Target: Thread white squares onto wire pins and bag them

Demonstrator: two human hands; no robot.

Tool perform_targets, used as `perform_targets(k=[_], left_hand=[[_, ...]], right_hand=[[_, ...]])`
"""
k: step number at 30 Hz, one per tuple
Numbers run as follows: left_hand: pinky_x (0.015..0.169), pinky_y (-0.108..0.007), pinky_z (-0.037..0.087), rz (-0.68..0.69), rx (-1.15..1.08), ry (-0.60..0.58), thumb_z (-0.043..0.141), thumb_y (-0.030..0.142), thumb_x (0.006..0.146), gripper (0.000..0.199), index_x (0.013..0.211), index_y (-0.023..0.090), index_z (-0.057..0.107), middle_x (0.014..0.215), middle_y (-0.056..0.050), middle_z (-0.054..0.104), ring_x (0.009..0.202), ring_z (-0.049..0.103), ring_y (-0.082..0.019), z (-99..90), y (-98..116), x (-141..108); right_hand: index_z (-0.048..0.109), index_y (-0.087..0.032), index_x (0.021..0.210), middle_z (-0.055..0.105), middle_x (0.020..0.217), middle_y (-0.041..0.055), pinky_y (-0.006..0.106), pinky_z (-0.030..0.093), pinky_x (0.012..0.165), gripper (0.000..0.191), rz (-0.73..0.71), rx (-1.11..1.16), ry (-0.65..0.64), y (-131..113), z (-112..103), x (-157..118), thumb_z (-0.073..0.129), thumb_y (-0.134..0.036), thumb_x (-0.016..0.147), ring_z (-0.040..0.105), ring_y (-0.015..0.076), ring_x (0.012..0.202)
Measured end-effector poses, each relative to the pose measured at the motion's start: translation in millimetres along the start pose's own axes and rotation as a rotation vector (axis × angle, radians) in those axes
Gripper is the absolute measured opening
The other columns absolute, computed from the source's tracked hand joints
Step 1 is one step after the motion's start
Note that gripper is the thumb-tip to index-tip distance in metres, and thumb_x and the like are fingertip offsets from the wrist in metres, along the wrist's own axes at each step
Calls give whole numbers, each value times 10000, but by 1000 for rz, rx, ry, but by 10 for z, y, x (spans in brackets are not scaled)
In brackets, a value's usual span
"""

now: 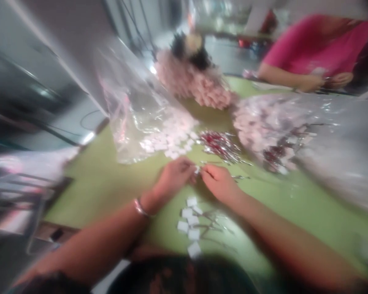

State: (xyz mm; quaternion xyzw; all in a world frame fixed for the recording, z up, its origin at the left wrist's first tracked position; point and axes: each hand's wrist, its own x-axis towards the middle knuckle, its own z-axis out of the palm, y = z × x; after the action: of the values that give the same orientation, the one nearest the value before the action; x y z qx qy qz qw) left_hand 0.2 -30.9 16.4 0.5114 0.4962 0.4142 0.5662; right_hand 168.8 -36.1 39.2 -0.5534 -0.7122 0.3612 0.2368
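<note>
In the head view, holds a small white piece [197, 170] at the fingertips, between the left hand [178, 173] and the right hand [219, 179], both closed in a pinch and close together above the green surface [92, 188]. Looks too blurred to tell its exact shape. Just beyond the hands, shows loose white pieces [171, 141] beside a red-and-silver bundle [217, 147]; nearer the body, between the forearms, shows white squares with thin stems [194, 234].

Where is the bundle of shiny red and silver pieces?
In the head view, the red and silver bundle lies just beyond the right hand, right of the white pieces.
</note>
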Motion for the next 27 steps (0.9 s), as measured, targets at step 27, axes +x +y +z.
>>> perform_targets(k=[27], left_hand=[[734, -322, 477, 167, 814, 372, 552, 423, 868, 317, 1054, 186, 651, 853, -63, 669, 762, 604, -191, -496, 242, 215]], right_hand=[[601, -208, 643, 632, 671, 8, 276, 329, 551, 170, -26, -184, -448, -72, -228, -2, 543, -251, 796, 486, 124, 564]])
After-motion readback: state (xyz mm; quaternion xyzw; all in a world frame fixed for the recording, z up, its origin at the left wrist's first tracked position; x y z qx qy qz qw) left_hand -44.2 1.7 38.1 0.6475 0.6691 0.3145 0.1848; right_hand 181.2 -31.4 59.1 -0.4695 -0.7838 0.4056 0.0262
